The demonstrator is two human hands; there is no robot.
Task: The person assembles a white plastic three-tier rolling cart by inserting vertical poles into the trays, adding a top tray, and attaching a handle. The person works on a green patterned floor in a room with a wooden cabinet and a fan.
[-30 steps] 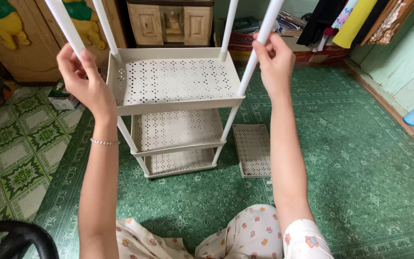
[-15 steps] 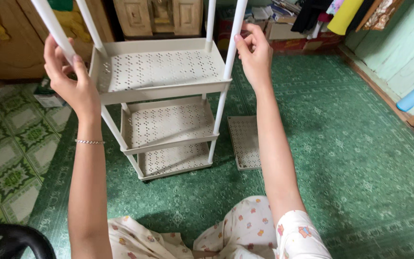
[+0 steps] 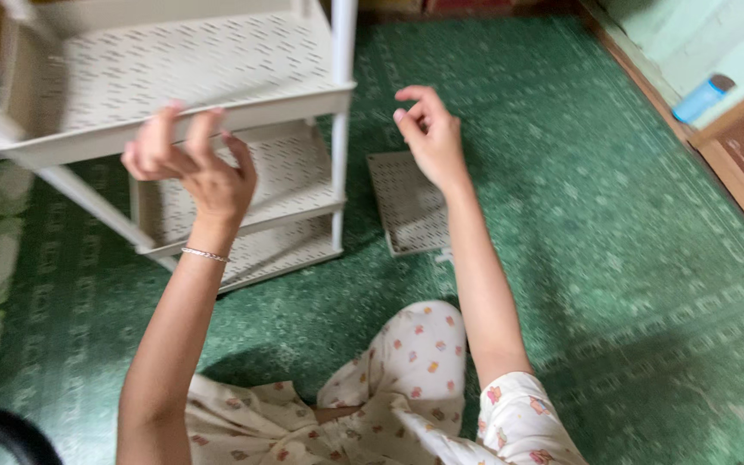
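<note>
Here the rack (image 3: 174,95), a cream three-tier frame of perforated trays on white posts, stands on the green floor (image 3: 613,284). The left hand (image 3: 195,168) hovers at the top tray's front edge, grip spread and empty; the right hand (image 3: 430,133) hangs loosely curled, holding nothing, above a loose tray (image 3: 406,207). Assembly appears under way; fitting that tray would call for a firm two-handed hold.

Thin silver bracelet (image 3: 204,254) on left wrist; cream clothing (image 3: 415,370) with small prints.

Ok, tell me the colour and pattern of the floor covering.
Green floor covering with a small repeating lighter motif, clearest in the head view.
</note>
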